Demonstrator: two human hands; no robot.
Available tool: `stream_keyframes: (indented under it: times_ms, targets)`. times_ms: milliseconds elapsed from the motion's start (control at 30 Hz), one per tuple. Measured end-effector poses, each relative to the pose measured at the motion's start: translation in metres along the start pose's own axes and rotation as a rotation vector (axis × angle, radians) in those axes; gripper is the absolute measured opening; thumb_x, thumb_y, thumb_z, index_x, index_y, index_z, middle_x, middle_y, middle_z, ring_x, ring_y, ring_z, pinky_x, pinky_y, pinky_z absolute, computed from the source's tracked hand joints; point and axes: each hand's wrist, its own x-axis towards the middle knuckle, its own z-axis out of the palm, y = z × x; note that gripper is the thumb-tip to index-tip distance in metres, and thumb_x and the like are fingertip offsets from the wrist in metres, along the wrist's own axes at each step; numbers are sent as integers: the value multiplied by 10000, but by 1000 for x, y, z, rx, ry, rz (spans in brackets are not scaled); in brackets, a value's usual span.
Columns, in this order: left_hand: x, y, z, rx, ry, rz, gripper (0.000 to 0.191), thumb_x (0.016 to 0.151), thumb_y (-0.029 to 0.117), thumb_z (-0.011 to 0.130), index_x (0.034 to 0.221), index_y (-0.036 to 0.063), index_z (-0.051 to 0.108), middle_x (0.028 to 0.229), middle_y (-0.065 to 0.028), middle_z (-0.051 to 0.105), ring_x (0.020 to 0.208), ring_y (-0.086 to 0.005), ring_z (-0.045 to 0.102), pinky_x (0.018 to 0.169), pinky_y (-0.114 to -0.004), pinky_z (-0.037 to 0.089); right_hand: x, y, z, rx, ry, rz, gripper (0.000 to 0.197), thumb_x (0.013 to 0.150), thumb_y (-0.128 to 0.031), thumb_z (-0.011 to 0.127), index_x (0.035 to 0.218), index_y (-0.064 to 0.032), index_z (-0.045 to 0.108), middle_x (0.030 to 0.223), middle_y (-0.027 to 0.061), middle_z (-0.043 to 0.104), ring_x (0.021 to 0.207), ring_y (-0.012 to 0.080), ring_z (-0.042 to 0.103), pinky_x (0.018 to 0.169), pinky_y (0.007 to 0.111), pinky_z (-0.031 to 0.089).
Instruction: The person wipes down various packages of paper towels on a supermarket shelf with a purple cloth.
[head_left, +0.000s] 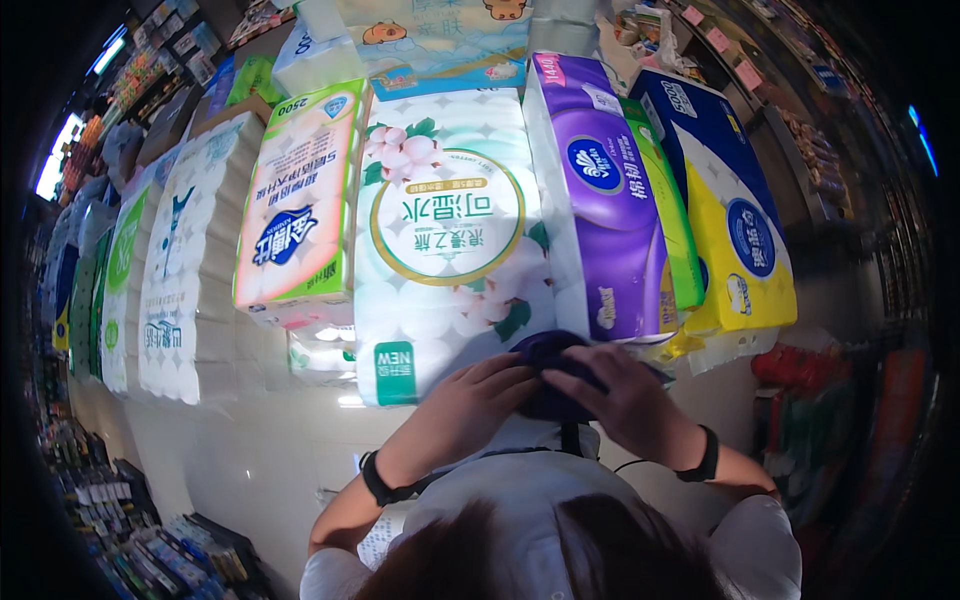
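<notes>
Both my hands are together at the near edge of a row of tissue packs, on a dark purple cloth-like item (559, 382). From the left, my left hand (480, 394) has its fingers on the cloth. My right hand (626, 390) grips it from the other side, fingers bent over it. Beneath and beyond lies a large white toilet-roll pack (450, 217) with cotton-flower print and a green corner label. To its right sits a purple Vinda tissue pack (611, 195), close to my right hand. What the cloth covers is hidden.
A peach-and-green tissue pack (300, 202) and a white wrapped pack (191, 262) stand to the left. On the right is a blue-and-yellow pack (731, 217). Shiny tiled floor (247, 465) shows below, with stacked small goods (157, 555) at the lower left.
</notes>
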Motion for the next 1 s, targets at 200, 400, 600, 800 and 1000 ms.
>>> stream_keyframes:
  times_ms: [200, 400, 600, 800, 1000]
  targets:
    - [-60, 29, -97, -328, 26, 110, 351, 848, 87, 699, 1196, 81, 660, 1226, -115, 647, 1188, -343, 597, 998, -457, 490, 45, -17, 113, 26, 115, 80, 608, 780, 26, 608, 1370, -91, 520, 1275, 186, 519, 1063, 349, 550, 964, 421, 496]
    - [-72, 73, -159, -1083, 261, 881, 95, 931, 28, 630, 869, 84, 586, 870, -68, 684, 747, -225, 606, 639, -315, 515, 97, -36, 160, 99, 197, 150, 639, 740, 130, 554, 1332, -109, 517, 1295, 185, 518, 1135, 403, 532, 983, 467, 478]
    - [-84, 80, -172, -1044, 474, 988, 158, 939, 30, 637, 823, 100, 555, 834, -67, 671, 742, -230, 603, 641, -310, 505, 164, 2, 166, 111, 312, 154, 544, 762, 96, 548, 1268, -106, 548, 1230, 176, 536, 1076, 400, 552, 914, 466, 481]
    - [-75, -10, -179, -390, 195, 505, 231, 794, 6, 608, 1025, -6, 614, 1120, -203, 633, 983, -367, 618, 866, -431, 514, 252, 42, 166, 121, 357, 220, 379, 782, 67, 650, 1127, -68, 571, 1017, 131, 630, 909, 383, 628, 806, 431, 518]
    - [37, -183, -99, 237, 401, -26, 631, 765, -13, 639, 1360, -66, 439, 1398, -263, 482, 1277, -442, 479, 1096, -489, 397, 304, 107, 183, 163, 619, 22, 345, 781, 57, 567, 1085, -86, 647, 1001, 133, 658, 925, 384, 618, 800, 451, 503]
